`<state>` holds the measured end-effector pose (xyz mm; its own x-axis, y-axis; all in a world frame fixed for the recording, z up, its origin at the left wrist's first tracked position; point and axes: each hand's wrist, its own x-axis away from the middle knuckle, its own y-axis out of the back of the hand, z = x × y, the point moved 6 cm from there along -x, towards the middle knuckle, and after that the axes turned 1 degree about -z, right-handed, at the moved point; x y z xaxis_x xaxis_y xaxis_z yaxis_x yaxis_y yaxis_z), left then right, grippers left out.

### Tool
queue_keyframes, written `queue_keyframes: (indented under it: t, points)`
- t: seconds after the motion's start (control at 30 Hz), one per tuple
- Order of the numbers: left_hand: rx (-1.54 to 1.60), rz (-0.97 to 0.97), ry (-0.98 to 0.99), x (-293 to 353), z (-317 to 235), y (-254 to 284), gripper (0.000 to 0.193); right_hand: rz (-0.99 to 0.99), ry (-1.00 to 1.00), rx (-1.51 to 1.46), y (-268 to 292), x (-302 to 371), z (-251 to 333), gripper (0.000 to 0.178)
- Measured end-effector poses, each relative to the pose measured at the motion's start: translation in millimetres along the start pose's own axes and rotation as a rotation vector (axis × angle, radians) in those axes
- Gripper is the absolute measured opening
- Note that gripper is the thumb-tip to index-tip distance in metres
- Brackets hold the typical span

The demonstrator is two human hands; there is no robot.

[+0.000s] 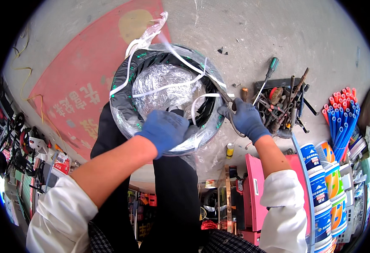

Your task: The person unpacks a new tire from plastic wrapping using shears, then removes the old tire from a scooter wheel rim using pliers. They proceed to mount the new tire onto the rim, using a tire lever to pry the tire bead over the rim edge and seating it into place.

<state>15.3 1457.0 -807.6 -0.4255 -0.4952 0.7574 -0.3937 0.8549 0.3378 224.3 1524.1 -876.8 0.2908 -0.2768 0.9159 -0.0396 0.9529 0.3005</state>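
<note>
A ring-shaped bundle (126,80), wrapped in black plastic with green print and clear film, lies before my legs. White packing straps (170,87) cross it, and crumpled clear film (151,78) fills its middle. My left hand (163,130) is closed over the near inner edge; a loop of strap runs down beside its thumb, but what the fingers grip is hidden. At the bundle's right side, my right hand (245,119) is wrapped round metal scissors (226,96), with their blades pointing up-left along the rim by a strap. Both hands wear blue gloves.
Right of the bundle lies a black tray (258,86) of jumbled tools, with a green-handled screwdriver (272,67) across its edge. Further right are blue and red tubes (343,122) and stacked buckets (320,189). A yellow can (230,150) and pink box (254,185) stand nearer.
</note>
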Motion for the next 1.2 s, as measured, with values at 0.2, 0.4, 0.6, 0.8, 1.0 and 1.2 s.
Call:
queue_keyframes:
  t: [0.2, 0.4, 0.6, 0.8, 1.0, 1.2]
  points:
    - [0.134, 0.348, 0.173, -23.1, -34.7, -2.2, 0.057, 0.052, -0.044, -0.203, -6.8, 3.1, -11.8, 0.067]
    - [-0.063, 0.366, 0.025, -0.3, -32.2, 18.9, 0.043, 0.091, -0.287, -0.275, -1.1, 48.9, -14.9, 0.073]
    - [-0.199, 0.300, -0.002, 17.9, 8.6, 39.6, 0.054, 0.123, -0.485, -0.303, -2.0, 88.8, 30.9, 0.082]
    - [-0.171, 0.151, -0.133, 24.8, 25.0, 18.3, 0.050, 0.115, -0.422, -0.169, 9.7, 73.0, 43.4, 0.091]
    - [-0.162, 0.081, -0.179, 29.1, 24.3, 18.6, 0.056, 0.046, -0.231, 0.047, 13.3, 61.6, 23.9, 0.082]
    - [-0.138, 0.141, -0.175, 26.5, 27.4, 26.6, 0.055, 0.083, -0.217, 0.090, 9.7, 52.2, 5.0, 0.078]
